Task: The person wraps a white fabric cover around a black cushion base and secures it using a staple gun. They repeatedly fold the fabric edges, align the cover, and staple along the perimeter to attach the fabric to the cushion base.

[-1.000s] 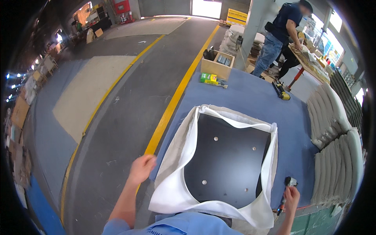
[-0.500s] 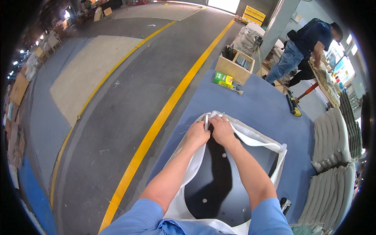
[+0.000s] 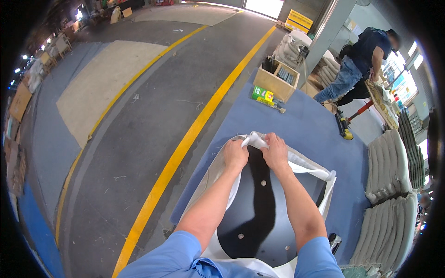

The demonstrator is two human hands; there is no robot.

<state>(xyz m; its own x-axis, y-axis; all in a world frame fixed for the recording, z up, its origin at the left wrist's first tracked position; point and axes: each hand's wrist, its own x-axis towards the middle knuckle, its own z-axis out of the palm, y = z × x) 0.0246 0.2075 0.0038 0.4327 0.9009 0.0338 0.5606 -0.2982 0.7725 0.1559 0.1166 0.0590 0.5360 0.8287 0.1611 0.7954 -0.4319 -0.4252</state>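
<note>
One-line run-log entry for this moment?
left hand: pinching white fabric cover at far edge | right hand: gripping same edge | black panel: flat on blue table, cover around it

Fingertips of left hand (image 3: 236, 155) & right hand (image 3: 275, 152) buried in white fabric (image 3: 303, 163) fold, grip itself hidden. Black panel (image 3: 259, 217) near edge cut off by frame bottom. Dark tool (image 3: 334, 241) by right elbow too small to ID.
</note>
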